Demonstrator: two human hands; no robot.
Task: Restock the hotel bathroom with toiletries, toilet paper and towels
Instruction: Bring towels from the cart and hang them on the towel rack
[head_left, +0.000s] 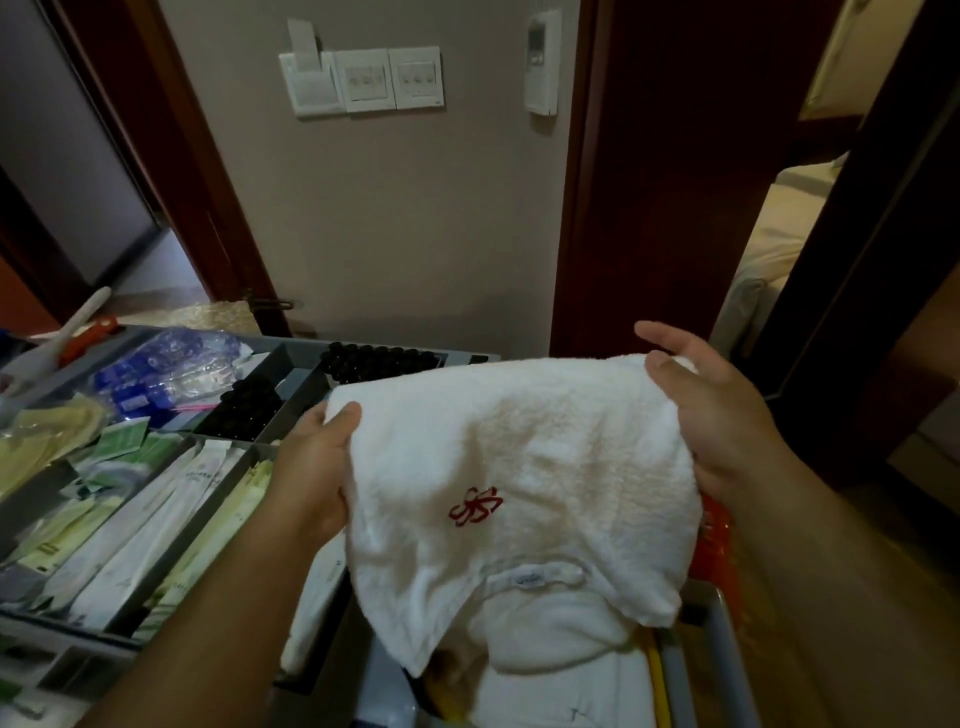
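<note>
Towel (509, 457) is held up over the white linen (566, 654) in the cart (722, 639). Your left hand (311, 467) grips its left edge, your right hand (722, 410) pinches the top right corner, fingers (662, 332) curled on the cloth. I'd keep both sides level so the hanging flap doesn't unfold.

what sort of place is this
Most likely a hotel room entry: a key-card switch panel on the wall, a divided tray of packaged toiletries, and a white monogrammed towel held by the left hand and right hand.
</note>
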